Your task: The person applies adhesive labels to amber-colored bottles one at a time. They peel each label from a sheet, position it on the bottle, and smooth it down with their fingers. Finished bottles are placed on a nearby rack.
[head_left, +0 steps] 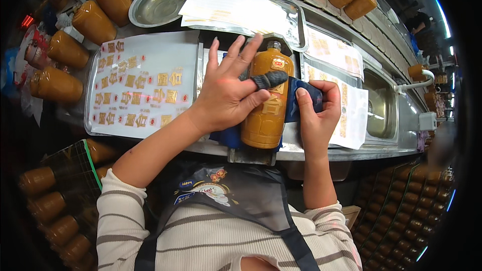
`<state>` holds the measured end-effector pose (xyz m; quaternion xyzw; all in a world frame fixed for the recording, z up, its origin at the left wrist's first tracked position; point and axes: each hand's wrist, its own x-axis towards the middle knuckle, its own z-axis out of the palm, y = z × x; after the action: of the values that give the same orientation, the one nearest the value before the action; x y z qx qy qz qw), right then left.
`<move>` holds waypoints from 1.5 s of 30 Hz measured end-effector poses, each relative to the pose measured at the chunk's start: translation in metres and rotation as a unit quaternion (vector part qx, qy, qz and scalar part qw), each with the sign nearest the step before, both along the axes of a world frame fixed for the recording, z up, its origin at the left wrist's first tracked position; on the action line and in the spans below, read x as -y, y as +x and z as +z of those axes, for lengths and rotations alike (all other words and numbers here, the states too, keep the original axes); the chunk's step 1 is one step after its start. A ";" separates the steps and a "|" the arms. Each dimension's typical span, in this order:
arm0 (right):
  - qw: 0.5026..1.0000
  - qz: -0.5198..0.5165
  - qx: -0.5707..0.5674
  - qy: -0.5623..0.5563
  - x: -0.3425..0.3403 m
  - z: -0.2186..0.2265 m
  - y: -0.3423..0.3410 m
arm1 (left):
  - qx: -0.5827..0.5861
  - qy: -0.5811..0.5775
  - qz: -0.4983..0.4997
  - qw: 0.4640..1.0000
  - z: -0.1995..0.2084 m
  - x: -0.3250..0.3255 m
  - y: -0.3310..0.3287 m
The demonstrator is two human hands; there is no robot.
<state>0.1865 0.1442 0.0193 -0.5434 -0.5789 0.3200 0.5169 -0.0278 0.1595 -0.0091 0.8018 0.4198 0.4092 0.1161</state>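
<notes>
A brown glazed bottle [268,125] lies on its back in a holder, its dark neck pointing away from me. Gold characters and a small red and gold emblem are on its face. My left hand [226,88] reaches over it from the left, fingers spread. A dark finger sleeve [270,80] covers one of its fingers, which rests against the bottle's front. On the other side, my right hand [319,115] pinches a dark blue cloth [296,105] close to the bottle's right flank. More blue cloth [226,136] shows beneath the bottle.
At left lies a white sheet [175,78] of gold characters and red emblems on a tray. A metal bowl [160,5] and stacked white sheets [236,10] are behind. More sheets [351,120] and a sink [381,103] stand right. Brown bottles [95,22] line the left side.
</notes>
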 end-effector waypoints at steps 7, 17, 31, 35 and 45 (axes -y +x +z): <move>0.978 0.030 0.095 0.182 -0.006 0.019 -0.007 | -0.045 -0.016 -0.010 0.999 -0.006 0.026 0.004; 0.821 0.335 0.348 0.304 0.026 0.040 -0.006 | 0.242 -0.112 0.061 0.962 -0.016 0.085 0.004; 0.993 0.008 -0.104 -0.046 0.038 -0.001 0.007 | -0.052 -0.009 0.057 0.997 0.000 0.047 0.015; 0.988 -0.035 -0.126 -0.081 0.021 -0.028 0.031 | -0.109 0.013 0.054 0.992 0.009 0.047 0.023; 0.978 -0.001 -0.185 -0.098 0.041 0.000 0.011 | -0.078 -0.002 0.056 0.995 0.001 0.068 0.029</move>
<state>0.1976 0.1032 0.0197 -0.5234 -0.4384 0.4701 0.5594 0.0009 0.0915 -0.0084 0.8065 0.4722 0.3505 0.0615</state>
